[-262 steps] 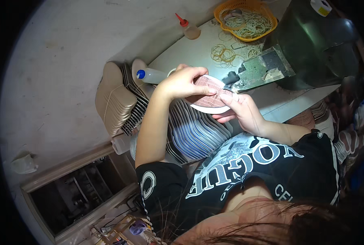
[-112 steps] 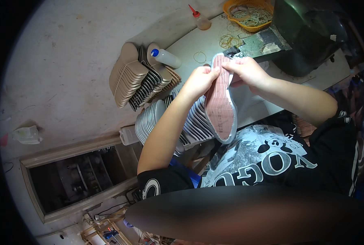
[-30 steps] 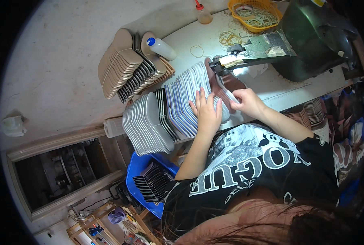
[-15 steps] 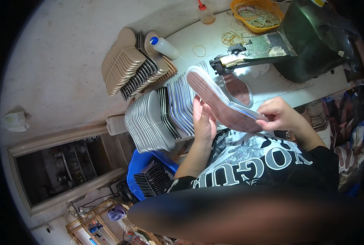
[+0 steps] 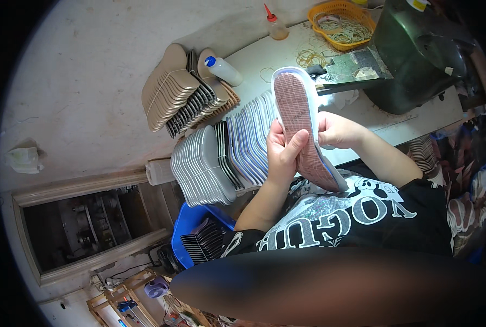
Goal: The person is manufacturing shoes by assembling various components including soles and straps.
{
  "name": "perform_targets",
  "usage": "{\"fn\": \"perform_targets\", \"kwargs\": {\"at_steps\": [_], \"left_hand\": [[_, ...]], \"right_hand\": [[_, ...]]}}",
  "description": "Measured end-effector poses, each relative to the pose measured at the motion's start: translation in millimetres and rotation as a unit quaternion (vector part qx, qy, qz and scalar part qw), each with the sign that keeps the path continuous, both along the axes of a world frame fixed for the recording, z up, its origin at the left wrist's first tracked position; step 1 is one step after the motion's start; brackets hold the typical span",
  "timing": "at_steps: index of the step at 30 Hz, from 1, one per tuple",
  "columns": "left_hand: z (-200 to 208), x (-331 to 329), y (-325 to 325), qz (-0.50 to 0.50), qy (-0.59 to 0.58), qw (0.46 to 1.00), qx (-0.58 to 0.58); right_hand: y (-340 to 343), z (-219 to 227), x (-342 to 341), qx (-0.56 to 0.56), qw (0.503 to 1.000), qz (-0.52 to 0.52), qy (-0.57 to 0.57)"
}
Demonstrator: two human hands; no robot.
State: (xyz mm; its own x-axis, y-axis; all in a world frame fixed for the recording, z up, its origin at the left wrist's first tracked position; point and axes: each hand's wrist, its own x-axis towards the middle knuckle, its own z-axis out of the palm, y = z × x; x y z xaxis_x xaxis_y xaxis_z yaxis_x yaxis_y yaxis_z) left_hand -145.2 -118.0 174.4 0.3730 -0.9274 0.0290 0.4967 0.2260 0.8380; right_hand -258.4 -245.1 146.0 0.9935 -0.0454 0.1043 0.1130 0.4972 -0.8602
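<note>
Half a second ago the insole (image 5: 303,122) lay more across the picture, with the right hand far out at its heel end and the left hand low at its edge. Now the insole stands almost lengthwise away from the person, its toe end over the worktop (image 5: 363,109) and its heel end near the chest. Both hands have come together at its middle.

In the head view, the brown-red textured face of the insole is turned up toward the camera, and a white rim shows around it. I judge that it is held so for the person to look along this face. The left hand (image 5: 282,155) holds it from the left side: the thumb lies on the brown face and the other fingers go behind, so the fingers are clamped on the insole. The right hand (image 5: 338,131) grips the right edge, with its fingers curled under and closed on the insole too. Both forearms rise from the lower edge, and the elbows are bent.

To the left of the hands, rows of grey and bluish insoles (image 5: 221,161) stand on edge, overlapping one another, probably so that each can be taken one at a time. Behind them lie beige soles (image 5: 169,87) and a white squeeze bottle (image 5: 224,70). An orange basket (image 5: 344,22) with rubber bands sits far back beside a dark green machine (image 5: 417,54).
</note>
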Motion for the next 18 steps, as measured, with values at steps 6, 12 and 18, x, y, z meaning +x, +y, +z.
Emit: {"fn": "perform_targets", "kwargs": {"at_steps": [6,12,18], "left_hand": [[-15.1,2.9,-7.1,0.107,-0.157,0.982,0.018],[-17.4,15.9,-13.9,0.064,-0.118,0.991,-0.001],[2.6,21.7,-31.5,0.03,-0.06,0.997,0.031]], "right_hand": [[-12.1,32.2,-14.8,-0.164,0.971,-0.078,0.156],[-4.7,43.2,-14.0,-0.368,0.905,-0.193,0.092],[-24.4,28.4,-19.3,-0.055,0.98,-0.058,0.181]]}}
